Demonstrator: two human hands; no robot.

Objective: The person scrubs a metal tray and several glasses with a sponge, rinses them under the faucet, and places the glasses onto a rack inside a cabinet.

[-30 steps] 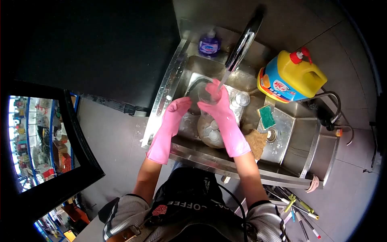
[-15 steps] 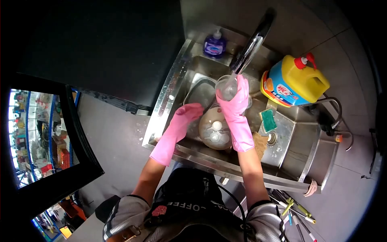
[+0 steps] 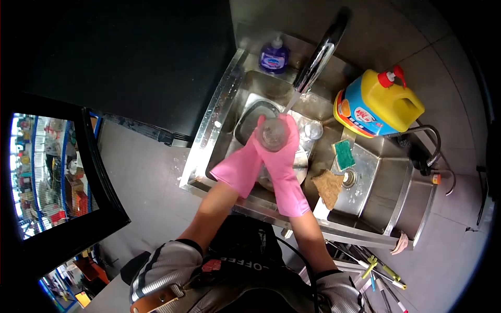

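Observation:
A clear cup (image 3: 273, 134) is held between my two pink-gloved hands over the left basin, just below the thin stream of water from the chrome faucet (image 3: 315, 62). My left hand (image 3: 252, 152) wraps its left side. Around its right side and base curls my right hand (image 3: 284, 147). Another clear cup (image 3: 313, 130) sits in the basin to the right of my hands. Behind them lies a dark-rimmed container (image 3: 252, 121). Below the wrists a round bowl (image 3: 301, 166) is partly hidden by the gloves.
A purple soap pump bottle (image 3: 274, 56) stands at the sink's back edge. To the right is a big yellow detergent jug (image 3: 381, 103). A green sponge (image 3: 344, 155) and a brown cloth (image 3: 329, 189) lie by the right basin (image 3: 383, 188). Several long-handled tools (image 3: 381, 274) lean below.
The cup has moved left and down from the faucet, and my left hand has come up to grip it with the right. The second cup and more of the cloth now show.

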